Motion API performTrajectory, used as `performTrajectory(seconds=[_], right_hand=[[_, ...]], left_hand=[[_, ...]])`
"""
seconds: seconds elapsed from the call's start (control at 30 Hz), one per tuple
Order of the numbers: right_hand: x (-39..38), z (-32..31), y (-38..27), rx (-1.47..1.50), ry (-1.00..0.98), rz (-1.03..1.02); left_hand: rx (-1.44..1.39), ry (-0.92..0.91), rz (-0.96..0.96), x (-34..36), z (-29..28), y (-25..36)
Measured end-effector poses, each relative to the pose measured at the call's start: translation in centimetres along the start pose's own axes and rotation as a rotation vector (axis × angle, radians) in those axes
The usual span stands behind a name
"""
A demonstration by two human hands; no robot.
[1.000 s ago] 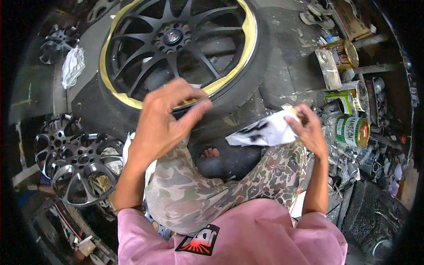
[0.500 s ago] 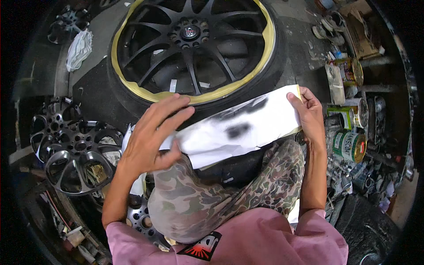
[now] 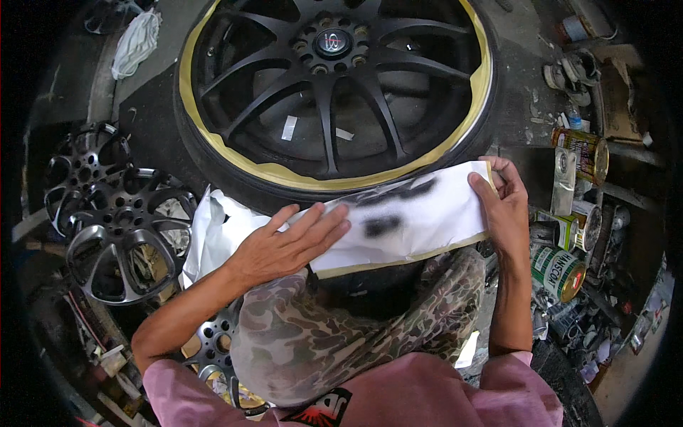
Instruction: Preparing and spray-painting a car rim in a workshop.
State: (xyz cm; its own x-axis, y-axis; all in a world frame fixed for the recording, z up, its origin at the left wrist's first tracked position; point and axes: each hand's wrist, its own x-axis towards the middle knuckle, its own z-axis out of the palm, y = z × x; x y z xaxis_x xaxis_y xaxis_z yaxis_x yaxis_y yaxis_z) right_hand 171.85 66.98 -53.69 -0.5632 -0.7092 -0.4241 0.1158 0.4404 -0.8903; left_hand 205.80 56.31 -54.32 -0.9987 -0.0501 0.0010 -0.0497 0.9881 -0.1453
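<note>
A long white paper strip (image 3: 427, 220) with dark sprayed smudges and a yellowish edge spans above my knees, along the near side of the tyre (image 3: 206, 165). My right hand (image 3: 506, 203) pinches its right end, thumb on top and fingers behind. Across its left part lies my left hand (image 3: 295, 242), fingers stretched out flat and holding nothing. Just beyond is a matt black multi-spoke wheel (image 3: 325, 132) inside the tyre. Yellow masking tape (image 3: 284, 175) rings its rim, wavy along the inner edge. The paper covers part of the near tyre wall.
Grey alloy wheels (image 3: 121, 213) are piled at the left, near a crumpled white sheet (image 3: 213, 231). White cloth (image 3: 136, 46) lies at the far left. Paint cans, including a green one (image 3: 555, 267), and worn shoes (image 3: 569, 75) crowd the right side.
My left hand has come down from above the paper's left end and moved right, its fingers now flat on the sheet. My right hand keeps its pinch. The view has shifted slightly.
</note>
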Motion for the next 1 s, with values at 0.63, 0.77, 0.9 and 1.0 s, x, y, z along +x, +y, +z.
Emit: performTrajectory(seconds=[0.63, 0.77, 0.9, 1.0], right_hand=[[-4.0, 1.6, -2.2, -1.262, -0.397, -1.093], [-3.0, 1.4, -0.7, -1.206, -0.46, -1.225], [-3.6, 1.9, -1.2, -1.22, -0.413, -1.224], [-3.8, 1.9, -2.0, -1.259, -0.391, -1.194]], left_hand=[[-0.518, 0.191, -0.451, 0.4, 0.0, -1.1], [-0.489, 0.152, -0.367, 0.6, -1.5, -2.4], [-0.581, -0.111, -0.47, -0.7, -6.2, -2.2], [-0.671, -0.102, -0.572, -1.3, -9.9, -1.0]])
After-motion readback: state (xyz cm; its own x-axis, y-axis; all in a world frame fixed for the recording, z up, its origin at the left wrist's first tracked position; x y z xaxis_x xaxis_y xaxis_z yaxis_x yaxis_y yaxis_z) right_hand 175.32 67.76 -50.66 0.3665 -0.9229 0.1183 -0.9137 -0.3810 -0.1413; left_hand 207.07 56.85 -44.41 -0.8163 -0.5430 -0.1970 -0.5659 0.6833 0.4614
